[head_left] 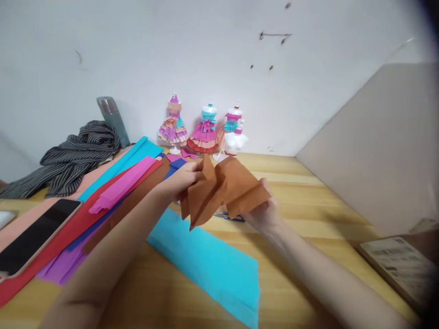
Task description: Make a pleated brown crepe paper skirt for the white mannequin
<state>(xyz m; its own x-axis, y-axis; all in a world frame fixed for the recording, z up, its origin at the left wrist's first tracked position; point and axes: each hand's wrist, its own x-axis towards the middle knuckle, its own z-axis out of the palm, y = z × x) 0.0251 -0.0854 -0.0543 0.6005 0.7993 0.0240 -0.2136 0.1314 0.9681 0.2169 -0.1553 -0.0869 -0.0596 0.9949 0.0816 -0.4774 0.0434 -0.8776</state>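
Note:
A creased piece of brown crepe paper (222, 187) is held up above the table between my two hands. My left hand (183, 180) grips its left side, with the fingers partly hidden behind the folds. At the right end, my right hand (265, 210) closes on the paper's edge, the fingertips mostly covered by it. Below lies a flat sheet of turquoise crepe paper (212, 265). A pair of dark-handled scissors (235, 218) rests on the table behind the brown paper, partly covered.
Three small dress forms in paper dresses (207, 132) stand by the wall. Coloured paper strips (103, 201) lie at left under a phone (41, 235). Behind them are a striped cloth (80, 153) and a bottle (113, 119). A cardboard box (398, 260) sits at right.

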